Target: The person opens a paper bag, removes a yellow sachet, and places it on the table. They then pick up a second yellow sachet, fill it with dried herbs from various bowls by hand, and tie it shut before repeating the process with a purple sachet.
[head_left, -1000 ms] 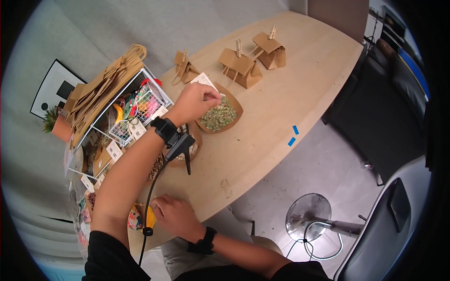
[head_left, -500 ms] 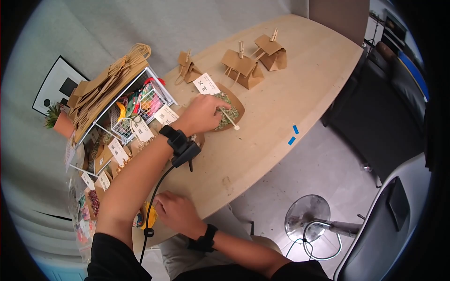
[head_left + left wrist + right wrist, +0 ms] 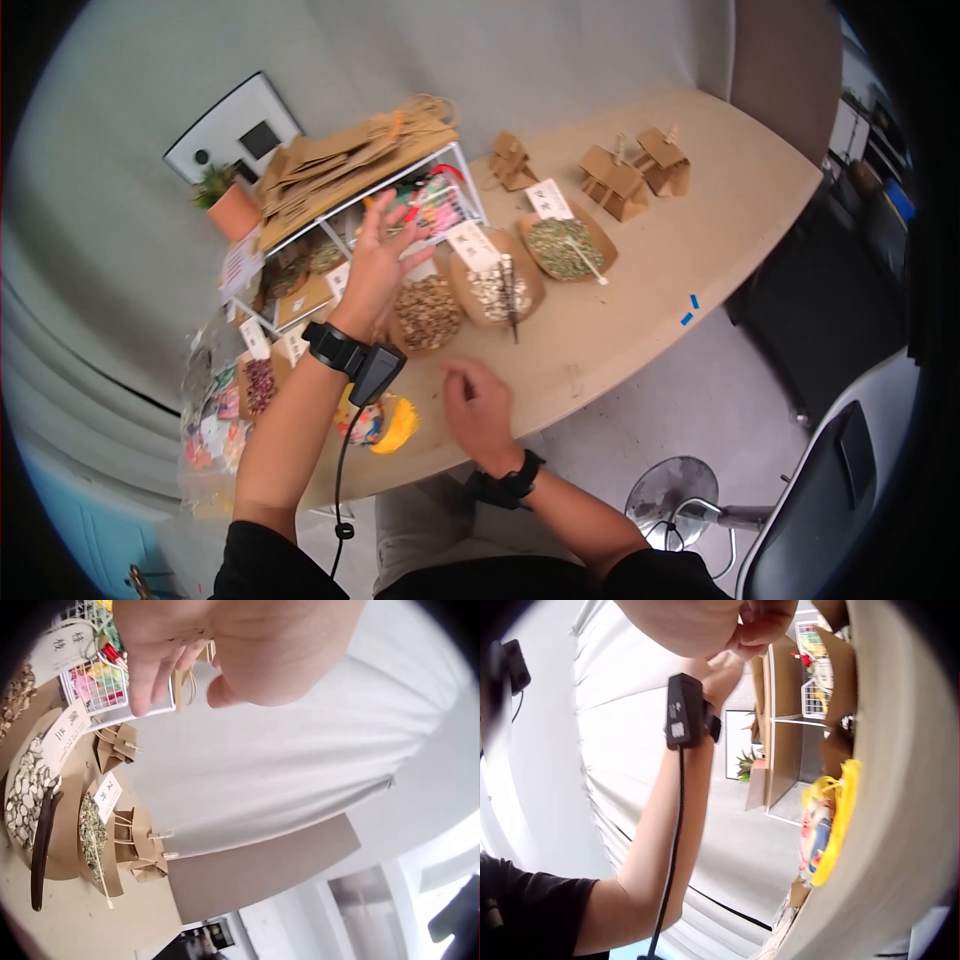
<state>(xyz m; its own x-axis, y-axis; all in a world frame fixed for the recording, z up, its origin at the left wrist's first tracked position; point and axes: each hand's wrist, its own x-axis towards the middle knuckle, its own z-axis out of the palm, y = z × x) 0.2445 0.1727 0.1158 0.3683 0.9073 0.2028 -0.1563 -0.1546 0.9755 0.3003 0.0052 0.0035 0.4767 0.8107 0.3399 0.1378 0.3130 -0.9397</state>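
My left hand [image 3: 378, 268] is raised in front of the white wire shelf, fingers spread and holding nothing; the left wrist view shows the hand [image 3: 240, 649] with its fingers pointing down near the wire basket [image 3: 97, 686]. Loosely curled and empty, my right hand [image 3: 482, 410] hovers by the table's near edge, right of a colourful pouch with yellow trim [image 3: 400, 425]. Green dried herbs [image 3: 560, 245] fill a brown paper tray, a thin white stick [image 3: 588, 262] lying across them. Dark tongs [image 3: 512, 300] lie on white slices [image 3: 485, 295] in another tray, beside one of brown pieces [image 3: 427, 312].
Three small folded paper bags with clothespins, one of them here [image 3: 612, 183], stand at the back. Flat paper bags [image 3: 340, 155] are stacked on the shelf, with a potted plant [image 3: 232, 208] at its left. Dark red dried pieces [image 3: 260, 385] lie in a tray at left.
My left hand has let go of the white stick at the green herbs and moved left, its fingers spreading. My right hand has moved away from the yellow-trimmed pouch. The head view has turned left.
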